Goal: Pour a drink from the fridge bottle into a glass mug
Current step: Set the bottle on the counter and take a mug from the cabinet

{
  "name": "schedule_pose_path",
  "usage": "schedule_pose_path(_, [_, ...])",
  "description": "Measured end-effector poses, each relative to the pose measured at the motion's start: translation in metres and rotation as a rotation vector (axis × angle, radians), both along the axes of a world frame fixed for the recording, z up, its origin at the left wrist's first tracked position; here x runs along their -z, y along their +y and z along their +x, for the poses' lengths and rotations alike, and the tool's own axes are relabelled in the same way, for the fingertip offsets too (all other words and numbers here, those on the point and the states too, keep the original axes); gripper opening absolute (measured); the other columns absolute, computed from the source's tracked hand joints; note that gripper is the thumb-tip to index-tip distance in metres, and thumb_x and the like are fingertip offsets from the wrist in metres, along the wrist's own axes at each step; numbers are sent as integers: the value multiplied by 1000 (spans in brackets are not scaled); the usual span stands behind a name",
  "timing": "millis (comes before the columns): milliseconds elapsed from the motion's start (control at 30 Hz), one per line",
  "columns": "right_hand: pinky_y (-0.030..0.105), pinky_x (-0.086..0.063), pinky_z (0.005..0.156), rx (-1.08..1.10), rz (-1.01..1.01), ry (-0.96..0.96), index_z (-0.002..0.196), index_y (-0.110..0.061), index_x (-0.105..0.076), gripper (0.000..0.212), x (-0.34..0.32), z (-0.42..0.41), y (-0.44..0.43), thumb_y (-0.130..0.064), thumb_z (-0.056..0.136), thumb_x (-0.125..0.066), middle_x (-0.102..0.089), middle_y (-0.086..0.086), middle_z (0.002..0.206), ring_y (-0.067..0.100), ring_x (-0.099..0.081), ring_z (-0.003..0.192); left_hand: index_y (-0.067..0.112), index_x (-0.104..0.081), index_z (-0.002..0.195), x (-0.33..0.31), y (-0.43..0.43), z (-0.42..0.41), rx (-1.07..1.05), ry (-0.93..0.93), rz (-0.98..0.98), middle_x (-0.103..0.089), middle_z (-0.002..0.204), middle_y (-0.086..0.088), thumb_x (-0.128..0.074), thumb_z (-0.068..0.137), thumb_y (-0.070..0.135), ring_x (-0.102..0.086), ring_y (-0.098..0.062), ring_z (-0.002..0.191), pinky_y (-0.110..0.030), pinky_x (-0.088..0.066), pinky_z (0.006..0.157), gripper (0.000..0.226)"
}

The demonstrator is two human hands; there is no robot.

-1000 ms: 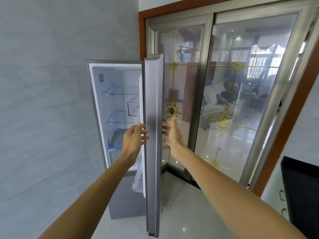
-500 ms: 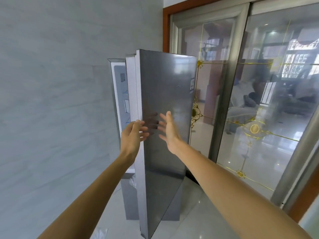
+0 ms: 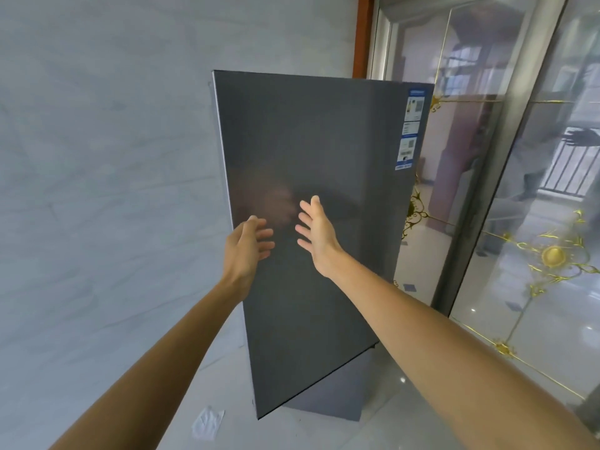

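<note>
- Centrally, the dark grey fridge door (image 3: pixel 311 228) fills the middle of the frame, its face turned toward the camera; no part of the fridge's interior shows, so its shelves and whatever they hold cannot be seen.
- Left hand (image 3: pixel 248 246): raised in front of the door near its left edge, fingers spread and slightly curled, holding nothing; whether the fingertips touch the door cannot be told.
- Right hand (image 3: pixel 316 233): just right of the left hand, palm toward the door, fingers wide apart, holding nothing; contact with the surface cannot be told.
- A faint reflection of the hands shows on the door's face between and above them.
- Label strip (image 3: pixel 411 128): blue-and-white stickers at the upper right corner of the door.
- Lower compartment (image 3: pixel 331 401): a grey front visible below the door's bottom edge, at lower centre.
- Grey marbled wall (image 3: pixel 107 190): left half of the frame.
- Glass sliding doors (image 3: pixel 526 190) with gold ornament: right side of the frame.
- White scrap (image 3: pixel 207 422) lies on the pale floor at bottom centre-left.
- Neither the bottle nor the glass mug shows anywhere in the frame.
</note>
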State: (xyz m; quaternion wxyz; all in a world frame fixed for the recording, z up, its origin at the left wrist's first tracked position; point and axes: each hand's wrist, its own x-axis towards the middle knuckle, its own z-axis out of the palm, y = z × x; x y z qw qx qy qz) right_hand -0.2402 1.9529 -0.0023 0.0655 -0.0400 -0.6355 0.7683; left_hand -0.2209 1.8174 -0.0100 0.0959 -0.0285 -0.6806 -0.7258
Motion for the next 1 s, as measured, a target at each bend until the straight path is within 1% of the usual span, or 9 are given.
schedule_pose_path(133, [40, -35, 108, 10, 5, -7, 146, -29, -38, 57, -1, -30, 0, -58, 99, -28, -37, -1, 153, 21, -45, 133, 14, -63, 113, 1, -4, -28, -11, -6, 8, -69, 106, -6, -35, 102, 37, -68, -24, 93, -35, -54, 88, 37])
schedule_pose_path(400, [38, -32, 111, 14, 28, -10, 148, -29, -36, 57, -2, -92, -15, -58, 99, -28, -36, -2, 154, 19, -41, 136, 15, -64, 110, 2, -11, -99, -12, 1, 40, -69, 104, -5, -36, 102, 35, -68, -23, 92, -32, -55, 83, 36])
schedule_pose_path(600, [38, -26, 115, 38, 29, -24, 147, -31, -36, 57, -2, -140, -23, -59, 99, -27, -38, -5, 152, 16, -36, 140, 18, -65, 105, 5, -15, -152, 8, -8, 37, -70, 100, -4, -36, 102, 35, -68, -21, 88, -32, -54, 85, 33])
schedule_pose_path(733, [42, -19, 119, 82, 33, -36, 145, -34, -39, 54, 5, -168, -27, -59, 97, -29, -44, -11, 148, 10, -32, 141, 19, -64, 101, 11, -18, -186, 31, -41, 28, -69, 101, -5, -36, 102, 35, -67, -22, 87, -32, -54, 84, 32])
schedule_pose_path(800, [38, -19, 119, 89, 33, -23, 146, -30, -38, 54, 10, -178, -27, -55, 99, -30, -45, -11, 147, 8, -32, 141, 19, -64, 101, 16, -17, -201, 36, -65, 33, -69, 101, -5, -37, 102, 35, -66, -22, 87, -33, -54, 84, 32])
schedule_pose_path(900, [29, -22, 116, 75, 40, 11, 148, -23, -35, 53, 13, -191, -27, -49, 102, -31, -39, -10, 151, 6, -31, 141, 19, -64, 99, 21, -11, -218, 36, -102, 43, -69, 101, -6, -39, 101, 35, -67, -25, 91, -37, -54, 87, 30])
schedule_pose_path(1000, [31, -24, 114, 72, 76, 21, 148, -25, -36, 55, 14, -210, -28, -51, 100, -33, -35, -10, 153, 5, -33, 140, 16, -64, 104, 24, -3, -231, 24, -113, 42, -69, 104, -9, -39, 101, 35, -68, -27, 94, -38, -55, 88, 32])
